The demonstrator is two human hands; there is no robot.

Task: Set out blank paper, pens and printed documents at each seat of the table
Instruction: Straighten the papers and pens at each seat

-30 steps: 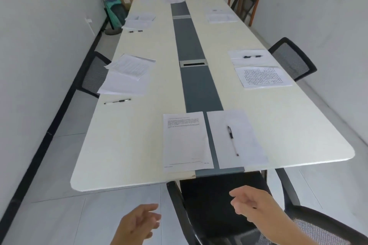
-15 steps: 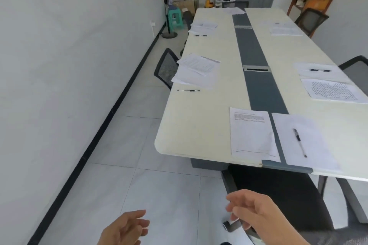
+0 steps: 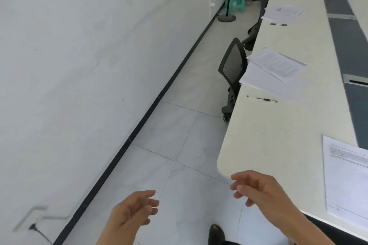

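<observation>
A printed document lies at the near end of the tabletop. Farther along its left edge sit a stack of papers with a pen just beside it, then a second set of sheets and another pen. A mesh chair stands at the middle seat. The left hand and the right hand hang over the floor, fingers loosely curled, holding nothing.

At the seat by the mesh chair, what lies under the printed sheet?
Blank paper lies under the printed sheet, showing on its near side toward the pen. The part it covers, and any further sheets between them, cannot be seen.
</observation>
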